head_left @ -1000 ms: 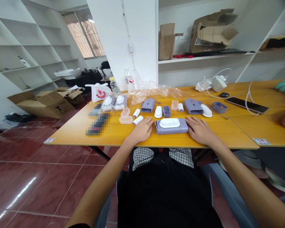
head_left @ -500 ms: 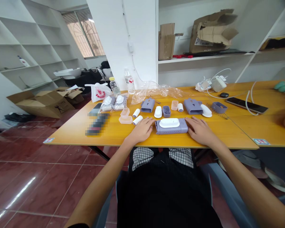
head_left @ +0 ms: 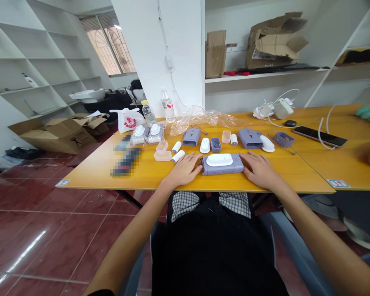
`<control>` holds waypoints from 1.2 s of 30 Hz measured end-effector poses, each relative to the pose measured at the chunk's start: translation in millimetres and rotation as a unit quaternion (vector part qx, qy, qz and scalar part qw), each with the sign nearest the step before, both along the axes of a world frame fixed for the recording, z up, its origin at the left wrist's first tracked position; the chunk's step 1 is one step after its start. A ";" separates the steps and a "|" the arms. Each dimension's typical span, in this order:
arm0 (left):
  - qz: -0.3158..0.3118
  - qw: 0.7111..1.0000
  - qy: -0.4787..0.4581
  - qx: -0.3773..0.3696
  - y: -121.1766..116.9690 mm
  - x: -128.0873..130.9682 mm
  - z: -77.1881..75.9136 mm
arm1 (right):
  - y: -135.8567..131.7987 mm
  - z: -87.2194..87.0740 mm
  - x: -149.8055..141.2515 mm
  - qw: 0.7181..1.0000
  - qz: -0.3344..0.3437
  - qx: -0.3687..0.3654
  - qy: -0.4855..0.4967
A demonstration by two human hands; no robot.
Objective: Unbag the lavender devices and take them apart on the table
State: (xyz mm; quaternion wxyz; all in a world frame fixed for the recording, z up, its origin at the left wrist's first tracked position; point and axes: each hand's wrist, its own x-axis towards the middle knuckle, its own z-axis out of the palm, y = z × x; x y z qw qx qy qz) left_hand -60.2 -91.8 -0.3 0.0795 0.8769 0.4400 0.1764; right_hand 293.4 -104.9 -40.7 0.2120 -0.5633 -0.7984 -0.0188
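A purple plastic case (head_left: pixel 223 169) with a white ribbed oval piece (head_left: pixel 219 159) on top lies before me near the table's front edge. At its left end rests my left hand (head_left: pixel 186 168), fingers stretched out on the table, the thumb by the case. My right hand (head_left: pixel 259 169) lies flat at the other end, its fingertips close to the case. Behind stand two purple housings (head_left: pixel 191 137), a small purple cup (head_left: pixel 216 144), a white slotted piece (head_left: pixel 205 145) and a white oval piece (head_left: pixel 267 143). White rollers (head_left: pixel 178 156) and clear pink trays (head_left: pixel 163 156) sit beyond my left hand.
Bagged parts (head_left: pixel 156 133), bottles (head_left: pixel 167 106) and a white plastic bag (head_left: pixel 130 119) stand at the back left. Clear wrapping (head_left: pixel 200 118) lies along the back. At right are another purple cup (head_left: pixel 284 139), a phone (head_left: pixel 319 136), cables and a white charger (head_left: pixel 283 108).
My left thumb has shifted slightly toward the left end of the case. Otherwise my hands and the parts stay in place; the view has moved a little.
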 end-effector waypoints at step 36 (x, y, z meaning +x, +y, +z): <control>-0.080 0.972 -0.176 -0.134 -3.3 12.7 11.0 | -11.4 19.3 -1.7 0.987 0.132 -0.030 0.088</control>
